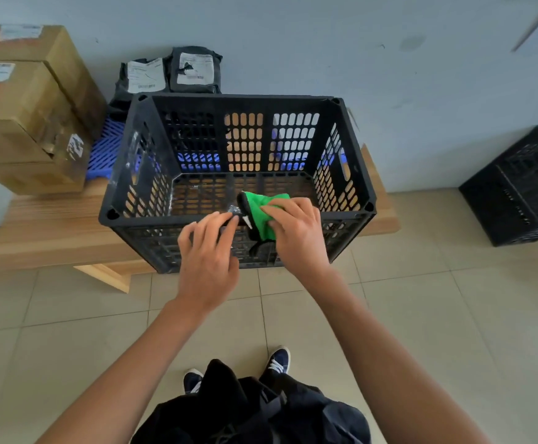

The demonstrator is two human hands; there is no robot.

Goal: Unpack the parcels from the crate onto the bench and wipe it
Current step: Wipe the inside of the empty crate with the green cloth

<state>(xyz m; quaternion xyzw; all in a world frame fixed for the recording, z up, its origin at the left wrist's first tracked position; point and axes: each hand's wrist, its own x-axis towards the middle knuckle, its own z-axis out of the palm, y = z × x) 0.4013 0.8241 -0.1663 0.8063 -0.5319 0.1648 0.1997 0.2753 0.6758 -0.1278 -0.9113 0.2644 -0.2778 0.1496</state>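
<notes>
**Hands and a green cloth at the crate**

On the wooden bench (53, 232) sat a big black crate (239, 155) with holes in its sides. No parcels showed inside it; the bench showed through its floor. At the near rim of the crate, both hands met. The right hand (296, 232) gripped a green cloth (259, 213) with a black edge, its fingers curled over the top of it. The cloth hung over the near rim, part inside the crate and part outside. The left hand (208, 251) was just beside it, with its fingertips pinching the dark edge of the cloth at the rim.

Behind the crate, by the wall, two dark parcels (171, 72) with white labels stood side by side. To the far left, brown boxes (27, 104) were stacked on the bench. A blue plastic tray (107, 145) lay under the parcels, between the boxes and the crate.

Well off to the right, a second black crate (517, 187) sat on the tiled floor (421, 315). Near the bottom, two dark blue shoes (277, 360) with white laces pointed at the bench.
</notes>
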